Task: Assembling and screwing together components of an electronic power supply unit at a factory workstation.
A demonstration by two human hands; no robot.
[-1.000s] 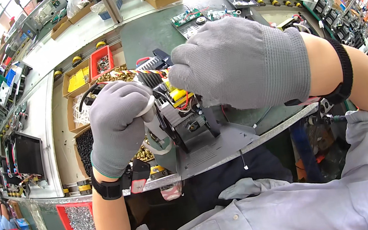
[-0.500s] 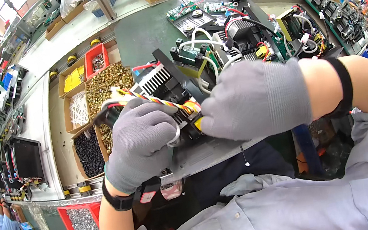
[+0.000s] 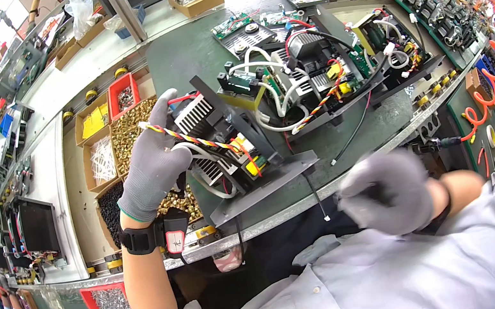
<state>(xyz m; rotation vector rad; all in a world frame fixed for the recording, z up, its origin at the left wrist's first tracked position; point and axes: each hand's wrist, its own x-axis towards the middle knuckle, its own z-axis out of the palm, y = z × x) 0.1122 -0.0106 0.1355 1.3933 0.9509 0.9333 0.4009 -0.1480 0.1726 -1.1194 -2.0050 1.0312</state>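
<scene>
A black electronic assembly [image 3: 232, 132] with ribbed metal heat sinks, a yellow part and a grey flat plate along its near side lies tilted on the bench. My gloved left hand [image 3: 152, 163] grips its left end, index finger stretched up the side and thumb nearer me. A twisted red, yellow and white wire bundle [image 3: 190, 139] runs from beside that hand across the assembly. Away from it, over the bench's near edge, is my gloved right hand [image 3: 386, 194]; its fingers are smeared by motion, and whether they hold anything is hidden.
More similar assemblies [image 3: 318, 69] with white cables stand to the right on the green mat [image 3: 180, 55]. At left are bins of brass fasteners [image 3: 130, 131], white ties [image 3: 102, 159] and black parts [image 3: 110, 208]. An orange coiled hose [image 3: 489, 91] hangs at far right.
My right hand has left the assembly and moved right and toward me. My left hand has shifted from the wires to the assembly's left end. The assembly's near plate now shows.
</scene>
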